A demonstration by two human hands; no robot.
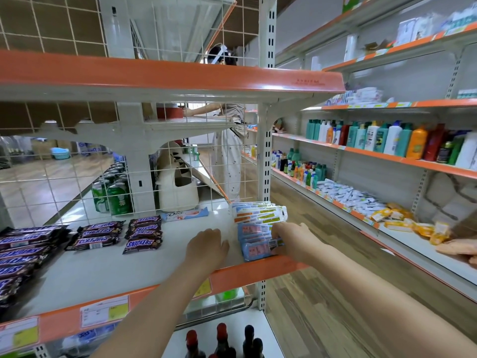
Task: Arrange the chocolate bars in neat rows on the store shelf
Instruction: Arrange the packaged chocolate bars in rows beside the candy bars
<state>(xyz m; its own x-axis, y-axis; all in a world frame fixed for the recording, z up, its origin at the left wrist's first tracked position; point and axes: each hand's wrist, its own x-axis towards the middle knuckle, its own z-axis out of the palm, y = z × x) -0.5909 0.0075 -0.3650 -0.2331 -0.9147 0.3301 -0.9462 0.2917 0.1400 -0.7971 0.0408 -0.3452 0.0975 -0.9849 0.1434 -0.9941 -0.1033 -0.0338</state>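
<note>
Head view. Your right hand (289,239) rests on the stack of blue chocolate bars (255,241) at the right end of the shelf (144,270), fingers curled over the wrappers and gripping them. Your left hand (206,245) lies flat on the bare shelf just beside that stack, fingers relaxed and holding nothing. Behind the blue stack sits a fan of white-wrapped bars (260,213). The Snickers bars (143,232) lie in loose piles toward the left, and a single Dove bar (184,215) lies against the wire back panel (77,182).

Risk: the blue stack sits at the shelf's front right corner, close to the orange edge strip (247,272). A sideways pull is likely to slide the top bars off into the aisle. The wrappers look slick, so expect the stack to shear if you press unevenly.

Surroundings: green cans (113,197) stand behind the wire panel, out of reach. Dark bottles (222,339) stand on the shelf below. Another person (227,151) stands beyond the upright post (264,151). Nothing blocks your hands.
</note>
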